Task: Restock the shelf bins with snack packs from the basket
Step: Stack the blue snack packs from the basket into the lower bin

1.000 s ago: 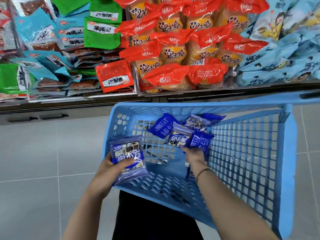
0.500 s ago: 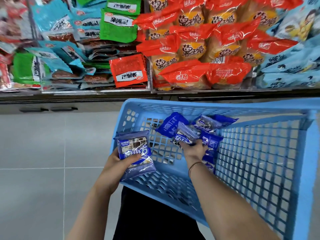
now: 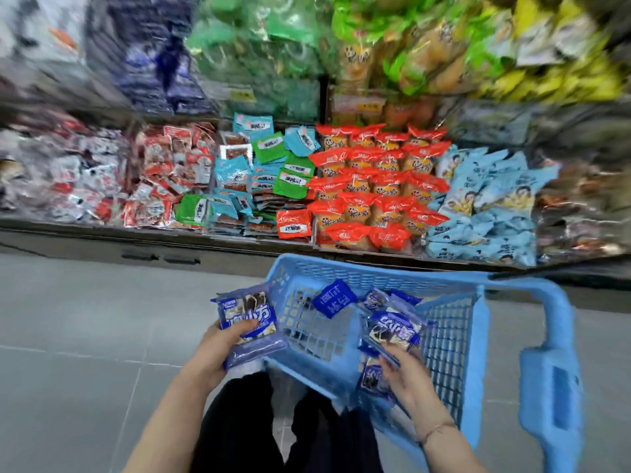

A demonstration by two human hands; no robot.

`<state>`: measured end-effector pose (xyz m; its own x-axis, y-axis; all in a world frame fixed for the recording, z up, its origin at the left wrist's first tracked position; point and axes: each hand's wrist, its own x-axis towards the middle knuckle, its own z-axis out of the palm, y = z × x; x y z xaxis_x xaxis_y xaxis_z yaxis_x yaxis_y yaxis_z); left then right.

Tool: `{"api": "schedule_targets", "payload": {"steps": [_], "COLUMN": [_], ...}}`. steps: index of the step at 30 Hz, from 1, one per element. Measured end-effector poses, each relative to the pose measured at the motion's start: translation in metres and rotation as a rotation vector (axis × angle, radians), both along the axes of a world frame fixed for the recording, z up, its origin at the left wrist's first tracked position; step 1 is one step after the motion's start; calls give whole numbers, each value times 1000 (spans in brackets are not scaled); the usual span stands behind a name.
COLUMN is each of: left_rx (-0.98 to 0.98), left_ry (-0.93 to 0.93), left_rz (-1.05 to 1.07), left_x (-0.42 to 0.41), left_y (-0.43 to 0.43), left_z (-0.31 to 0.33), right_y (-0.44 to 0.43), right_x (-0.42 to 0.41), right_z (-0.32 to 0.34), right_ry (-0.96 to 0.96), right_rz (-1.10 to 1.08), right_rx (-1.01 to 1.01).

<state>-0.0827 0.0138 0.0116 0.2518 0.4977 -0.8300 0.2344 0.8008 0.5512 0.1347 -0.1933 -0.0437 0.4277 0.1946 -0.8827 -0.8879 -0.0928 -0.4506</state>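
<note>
Head view: my left grip (image 3: 222, 346) is closed round a blue snack pack (image 3: 249, 319), thumb across its front. The pack is held just outside the near-left corner of the blue basket (image 3: 375, 268), above the grey floor (image 3: 68, 336). My right grip (image 3: 406, 373) pinches a second blue pack (image 3: 394, 327) inside the basket, near its right mesh wall. A third blue pack (image 3: 372, 378) sits under that hand; can't tell if it's held too. A loose dark-blue pack (image 3: 334, 298) lies on the basket bottom toward the far side. Thin bracelet (image 3: 437, 430) on the right wrist. Behind the basket are the shelf bins: orange packs (image 3: 372, 186) in the centre, light-blue packs (image 3: 488, 206) to their right, green and teal packs (image 3: 273, 172) to their left. The upper shelf is too blurred to read.
</note>
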Motion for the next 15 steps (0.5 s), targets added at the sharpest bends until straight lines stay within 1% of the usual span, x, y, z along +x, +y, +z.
{"api": "schedule_targets", "payload": {"steps": [2, 4, 8, 10, 12, 15], "left_rx": [-8, 8, 81, 100, 112, 159], "left_ry": [-44, -54, -73, -99, -143, -156], "left_rz": [-17, -44, -46, -54, -74, -108], "left_x": [-8, -16, -31, -44, -64, -101], "left_y": [5, 16, 50, 71, 93, 131], "left_z": [17, 29, 45, 52, 58, 66], "right_y": [1, 10, 47, 71, 96, 136], "right_x": [-7, -15, -33, -47, -63, -97], "right_z": [26, 46, 72, 84, 89, 98], "right_ry": [-56, -91, -174, -225, -336, -592], "right_rz": [72, 86, 94, 140, 205, 346], "right_rx": [12, 36, 72, 90, 69, -68]}}
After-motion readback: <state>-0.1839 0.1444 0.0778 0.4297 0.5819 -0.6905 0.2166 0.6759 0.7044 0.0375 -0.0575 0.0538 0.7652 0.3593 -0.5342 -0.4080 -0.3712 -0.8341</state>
